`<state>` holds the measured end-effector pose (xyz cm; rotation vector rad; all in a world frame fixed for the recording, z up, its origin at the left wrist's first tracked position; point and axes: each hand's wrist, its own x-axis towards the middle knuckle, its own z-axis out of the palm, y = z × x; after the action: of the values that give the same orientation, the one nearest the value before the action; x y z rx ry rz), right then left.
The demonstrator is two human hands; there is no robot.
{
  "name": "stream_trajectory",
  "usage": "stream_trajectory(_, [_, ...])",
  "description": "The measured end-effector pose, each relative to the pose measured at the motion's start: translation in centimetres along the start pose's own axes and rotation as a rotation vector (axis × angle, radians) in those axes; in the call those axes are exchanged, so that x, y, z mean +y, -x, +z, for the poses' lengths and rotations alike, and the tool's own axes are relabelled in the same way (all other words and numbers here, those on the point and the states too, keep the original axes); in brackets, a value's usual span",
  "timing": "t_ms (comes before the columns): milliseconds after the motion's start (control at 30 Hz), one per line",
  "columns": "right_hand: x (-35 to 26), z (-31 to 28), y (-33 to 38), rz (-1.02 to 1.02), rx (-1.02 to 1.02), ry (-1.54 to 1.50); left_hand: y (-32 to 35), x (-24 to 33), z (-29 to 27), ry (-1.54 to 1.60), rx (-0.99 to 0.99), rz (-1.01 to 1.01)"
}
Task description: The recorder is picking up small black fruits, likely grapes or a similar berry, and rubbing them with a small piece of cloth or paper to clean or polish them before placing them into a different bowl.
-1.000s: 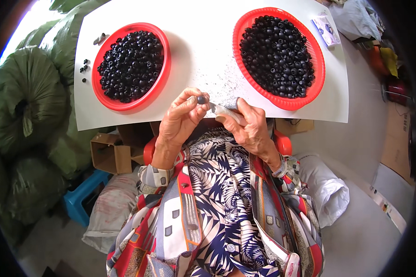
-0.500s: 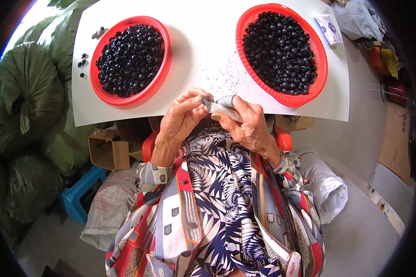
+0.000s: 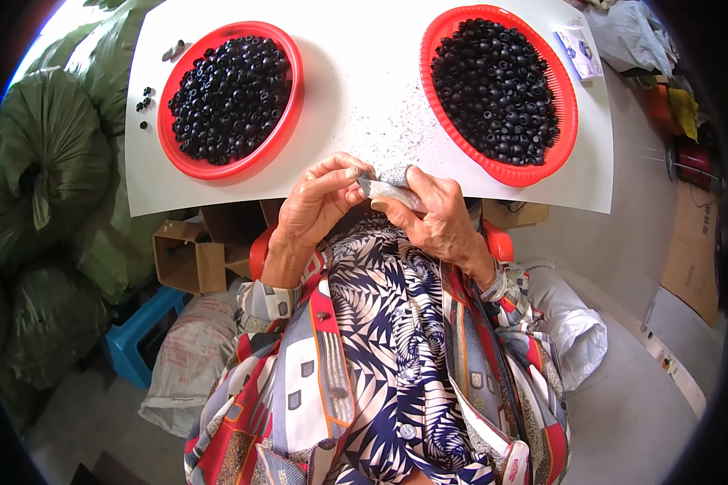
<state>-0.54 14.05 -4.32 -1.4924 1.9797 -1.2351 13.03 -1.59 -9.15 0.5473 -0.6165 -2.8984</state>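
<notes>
Both my hands meet over my lap at the near edge of the white table. In my right hand is a short blade with a pale wrapped handle, its tip pointing left. Grey speckled wrapping covers a finger of that hand. My left hand is pinched at the blade's tip; the small thing between its fingertips is mostly hidden. Beyond the hands stand a red tray at left and a red basket at right, both heaped with small black hollow plastic caps.
Dark crumbs lie scattered on the table between the containers. A few loose caps sit at the left edge, and a small packet at the right. Green sacks, a cardboard box and a blue stool are on the left.
Both hands keep nearly the same grip and place. The whole view has shifted slightly, with the tray and basket a little higher and further right in the picture.
</notes>
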Motion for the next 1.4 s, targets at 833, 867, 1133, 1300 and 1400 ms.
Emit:
stream_trajectory(833, [2.5,2.1,-0.5,0.316,0.218,-0.189,2.6,1.1,0.3,0.144,0.072,0.115])
stream_trajectory(867, [2.8,2.2,-0.2,0.333,0.211,-0.193,2.6,0.9,0.3,0.163,0.065,0.081])
stream_trajectory(1133, [4.0,1.7,1.0,0.42,0.189,-0.177,1.6,0.6,0.4,0.082,0.043,0.1])
stream_trajectory(1300, [3.8,1.6,0.9,0.371,0.224,-0.121,1.4,0.0,0.4,0.038,0.017,0.131])
stream_trajectory(1400, [3.9,1.9,0.8,0.334,0.22,-0.09,1.3,0.7,1.0,-0.019,0.006,0.176])
